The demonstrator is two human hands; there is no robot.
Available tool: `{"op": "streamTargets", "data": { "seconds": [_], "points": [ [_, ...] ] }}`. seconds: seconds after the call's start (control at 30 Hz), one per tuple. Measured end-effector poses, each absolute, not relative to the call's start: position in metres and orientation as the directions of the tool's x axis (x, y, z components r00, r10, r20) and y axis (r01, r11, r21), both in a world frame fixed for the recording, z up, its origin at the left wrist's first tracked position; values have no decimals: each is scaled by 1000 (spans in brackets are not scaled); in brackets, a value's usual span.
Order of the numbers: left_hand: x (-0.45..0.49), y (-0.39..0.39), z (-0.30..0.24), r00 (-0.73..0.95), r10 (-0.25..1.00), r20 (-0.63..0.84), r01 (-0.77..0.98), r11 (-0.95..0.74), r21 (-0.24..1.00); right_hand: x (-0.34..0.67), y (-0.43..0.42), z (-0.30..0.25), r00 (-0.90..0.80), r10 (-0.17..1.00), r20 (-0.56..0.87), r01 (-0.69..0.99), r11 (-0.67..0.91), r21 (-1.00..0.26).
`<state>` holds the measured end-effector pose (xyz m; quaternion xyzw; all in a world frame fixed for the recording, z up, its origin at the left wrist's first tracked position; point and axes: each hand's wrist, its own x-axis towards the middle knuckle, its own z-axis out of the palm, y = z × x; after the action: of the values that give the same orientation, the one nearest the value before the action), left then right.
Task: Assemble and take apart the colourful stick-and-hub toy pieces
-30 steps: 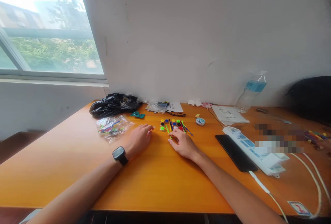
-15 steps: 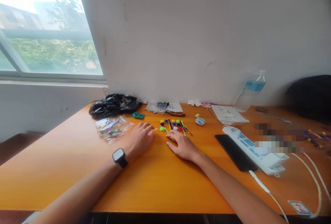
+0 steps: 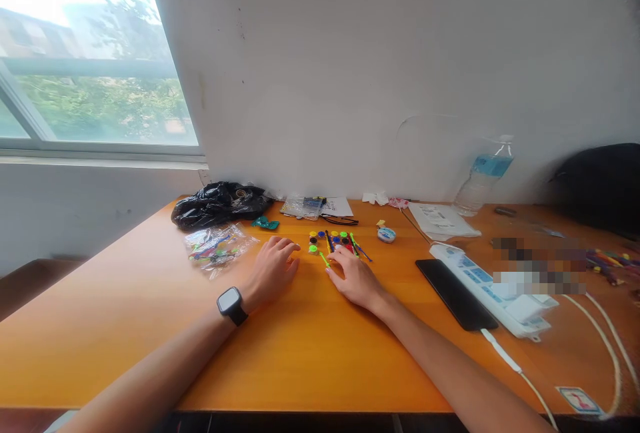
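Head: left hand (image 3: pixel 273 270), right hand (image 3: pixel 353 278) flat; grips slack, empty; one green stick (image 3: pixel 325 259) between.

Both arms were bare from the lower edge of the view to the fingertips. The left forearm (image 3: pixel 165 366) entered from about 7 o'clock and the right forearm (image 3: pixel 450 366) from about 5 o'clock. The left hand (image 3: pixel 273 268) and the right hand (image 3: pixel 356 278) were uncovered. On the left wrist sat a smartwatch (image 3: pixel 231 303) with a rounded rectangular case, dark at the rim. Its face shone pale grey with reflected light, and a black strap left the case toward 5 o'clock. A pale scrap showed at the view's 7 o'clock corner, too small to make out.
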<state>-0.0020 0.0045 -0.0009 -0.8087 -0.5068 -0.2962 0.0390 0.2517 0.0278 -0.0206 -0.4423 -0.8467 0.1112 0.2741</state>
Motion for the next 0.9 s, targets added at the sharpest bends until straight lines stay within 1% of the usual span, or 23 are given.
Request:
{"op": "streamTargets", "data": {
  "seconds": [0.13,0.33,0.47,0.57,0.67,0.8,0.9],
  "points": [
    [10,1,-8,443,733,516,705,-640,305,252,28,-21,-471,806,359,714,587,-381],
    [23,-3,-22,576,686,444,606,-723,331,250,30,-21,-454,819,351,734,567,-374],
    [20,0,-29,554,726,408,633,-685,359,249,31,-19,-380,844,378,748,521,-412],
    [18,1,-30,528,760,380,665,-648,372,248,34,-20,-337,845,415,704,519,-485],
    [17,2,-27,513,791,335,690,-612,387,248,37,-23,-326,823,465,630,556,-543],
    [14,4,-23,502,804,319,687,-595,417,249,41,-28,-349,781,519,565,617,-549],
    [12,4,-23,507,796,331,680,-605,414,250,43,-30,-372,756,538,517,650,-557]
  ]
}}
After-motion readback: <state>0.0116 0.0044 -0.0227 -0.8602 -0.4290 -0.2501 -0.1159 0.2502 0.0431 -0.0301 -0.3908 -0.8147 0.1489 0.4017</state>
